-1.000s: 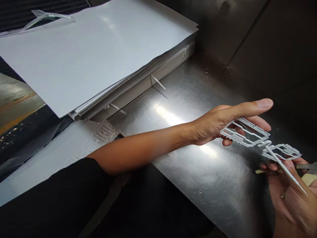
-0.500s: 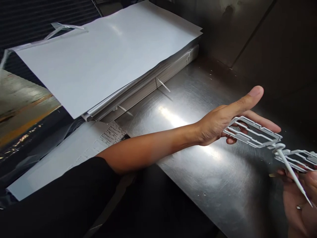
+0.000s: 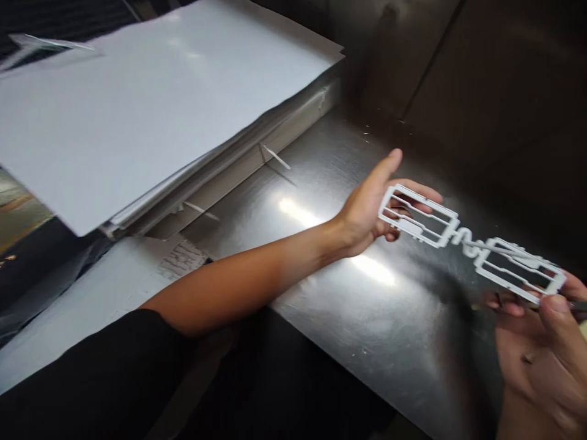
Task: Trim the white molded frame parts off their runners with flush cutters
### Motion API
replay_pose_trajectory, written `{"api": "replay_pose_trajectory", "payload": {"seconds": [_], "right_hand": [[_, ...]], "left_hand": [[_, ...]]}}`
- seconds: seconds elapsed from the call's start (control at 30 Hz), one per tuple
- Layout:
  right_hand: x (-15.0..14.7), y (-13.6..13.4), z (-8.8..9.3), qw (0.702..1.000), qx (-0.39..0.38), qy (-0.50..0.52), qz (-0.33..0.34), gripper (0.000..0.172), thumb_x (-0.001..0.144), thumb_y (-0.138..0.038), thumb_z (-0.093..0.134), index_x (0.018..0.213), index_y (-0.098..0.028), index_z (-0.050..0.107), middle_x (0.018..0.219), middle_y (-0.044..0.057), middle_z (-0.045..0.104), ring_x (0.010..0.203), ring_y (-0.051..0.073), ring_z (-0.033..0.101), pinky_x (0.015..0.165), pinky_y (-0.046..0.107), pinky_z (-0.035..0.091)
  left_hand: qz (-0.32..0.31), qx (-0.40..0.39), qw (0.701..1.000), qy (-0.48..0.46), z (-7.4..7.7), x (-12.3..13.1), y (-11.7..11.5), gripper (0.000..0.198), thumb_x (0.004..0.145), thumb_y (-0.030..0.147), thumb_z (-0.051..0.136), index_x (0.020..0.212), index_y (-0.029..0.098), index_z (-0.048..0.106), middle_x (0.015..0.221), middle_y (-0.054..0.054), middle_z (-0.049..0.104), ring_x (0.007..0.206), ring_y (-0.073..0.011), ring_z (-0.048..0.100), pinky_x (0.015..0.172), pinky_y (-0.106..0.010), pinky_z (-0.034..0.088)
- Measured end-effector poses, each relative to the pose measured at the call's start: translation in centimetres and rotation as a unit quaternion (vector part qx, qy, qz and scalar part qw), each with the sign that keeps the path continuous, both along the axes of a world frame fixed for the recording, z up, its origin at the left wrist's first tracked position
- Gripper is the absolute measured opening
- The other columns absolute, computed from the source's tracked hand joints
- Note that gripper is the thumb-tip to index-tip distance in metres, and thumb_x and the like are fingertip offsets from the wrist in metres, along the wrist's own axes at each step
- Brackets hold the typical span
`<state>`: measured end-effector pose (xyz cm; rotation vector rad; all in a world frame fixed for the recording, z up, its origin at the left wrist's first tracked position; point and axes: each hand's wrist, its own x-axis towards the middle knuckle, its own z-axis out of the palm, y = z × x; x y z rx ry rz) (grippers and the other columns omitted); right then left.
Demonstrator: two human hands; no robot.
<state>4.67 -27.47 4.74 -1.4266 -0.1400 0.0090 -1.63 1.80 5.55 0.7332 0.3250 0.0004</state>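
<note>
A white plastic moulding (image 3: pixel 452 221), two slotted rectangular frames joined by a wavy runner, is held above the metal table. My right hand (image 3: pixel 545 342) pinches its right frame at the outer end, thumb on top. Something dark and something pale yellowish lie by that hand at the picture edge, too cut off to name. My left hand (image 3: pixel 367 208) is open, its thumb raised clear of the part. Its fingers lie behind the left frame; whether they bear any of its weight I cannot tell. A thin sprue stem seems to lie across the right frame.
A thick stack of white sheets (image 3: pixel 151 110) fills the upper left of the metal table (image 3: pixel 321 305). Two thin white sticks (image 3: pixel 276 157) poke out near its side. Below it is a pale sheet (image 3: pixel 105 293) with a printed or embossed patch. A dark metal wall (image 3: pixel 495 91) stands behind.
The view has swung right, so everything appears further left. The moulding has been tilted to show its frames more flatly, and its sprue stem no longer points down towards me.
</note>
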Motion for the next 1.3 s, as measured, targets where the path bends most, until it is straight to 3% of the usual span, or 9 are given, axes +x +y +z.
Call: {"api": "replay_pose_trajectory", "payload": {"seconds": [0.2, 0.43, 0.77, 1.0, 1.17, 1.3], "right_hand": [[-1.9, 0.5, 1.0, 0.998, -0.008, -0.034, 0.052, 0.062, 0.081, -0.052, 0.117, 0.132, -0.030, 0.090, 0.079, 0.003, 0.068, 0.067, 0.023, 0.054, 0.069, 0.041, 0.065], [-2.2, 0.0, 1.0, 0.998, -0.005, -0.027, 0.055, 0.068, 0.076, -0.066, 0.121, 0.124, -0.030, 0.089, 0.085, 0.003, 0.070, 0.065, 0.024, 0.058, 0.068, 0.047, 0.067], [-2.3, 0.2, 0.8, 0.995, 0.021, -0.043, 0.085, 0.061, 0.081, -0.067, 0.119, 0.117, -0.029, 0.088, 0.079, 0.002, 0.070, 0.069, 0.025, 0.066, 0.067, 0.043, 0.066], [-2.4, 0.0, 0.6, 0.995, 0.026, -0.024, 0.091, 0.063, 0.082, -0.067, 0.119, 0.120, -0.029, 0.087, 0.078, 0.000, 0.069, 0.075, 0.027, 0.070, 0.073, 0.043, 0.067], [-2.6, 0.1, 0.6, 0.995, 0.031, -0.023, 0.092, 0.063, 0.082, -0.065, 0.120, 0.121, -0.029, 0.087, 0.083, 0.001, 0.069, 0.069, 0.022, 0.062, 0.071, 0.041, 0.066], [-2.7, 0.3, 0.8, 0.995, 0.038, -0.017, 0.089, 0.064, 0.081, -0.062, 0.121, 0.123, -0.028, 0.087, 0.088, 0.002, 0.068, 0.071, 0.021, 0.061, 0.071, 0.041, 0.066]], "left_hand": [[0.068, -0.024, 0.995, 0.070, -0.5, 0.5, 0.4, 0.072, 0.119, 0.075, 0.049, 0.094, 0.016, 0.080, 0.074, -0.006, 0.073, 0.045, -0.0101, 0.056, 0.039, -0.020, 0.034], [0.069, -0.028, 0.994, 0.081, -0.6, 0.6, 0.4, 0.079, 0.116, 0.085, 0.049, 0.085, 0.016, 0.074, 0.067, -0.005, 0.066, 0.044, -0.0098, 0.053, 0.038, -0.019, 0.032], [0.062, -0.041, 0.992, 0.098, 0.0, 0.4, 0.2, 0.076, 0.114, 0.084, 0.056, 0.081, 0.017, 0.071, 0.065, -0.004, 0.063, 0.041, -0.0093, 0.051, 0.035, -0.019, 0.031], [0.067, -0.039, 0.992, 0.099, 0.3, 0.4, 0.3, 0.077, 0.124, 0.072, 0.040, 0.079, 0.016, 0.070, 0.065, -0.004, 0.064, 0.040, -0.0087, 0.050, 0.034, -0.019, 0.031], [0.074, -0.038, 0.992, 0.092, 0.4, 0.2, 0.3, 0.070, 0.119, 0.072, 0.056, 0.078, 0.016, 0.070, 0.067, -0.004, 0.065, 0.042, -0.0084, 0.051, 0.035, -0.019, 0.032], [0.084, -0.043, 0.991, 0.091, 0.7, 0.3, 0.3, 0.070, 0.120, 0.071, 0.056, 0.078, 0.016, 0.070, 0.065, -0.003, 0.064, 0.041, -0.0075, 0.049, 0.036, -0.018, 0.030]]}}
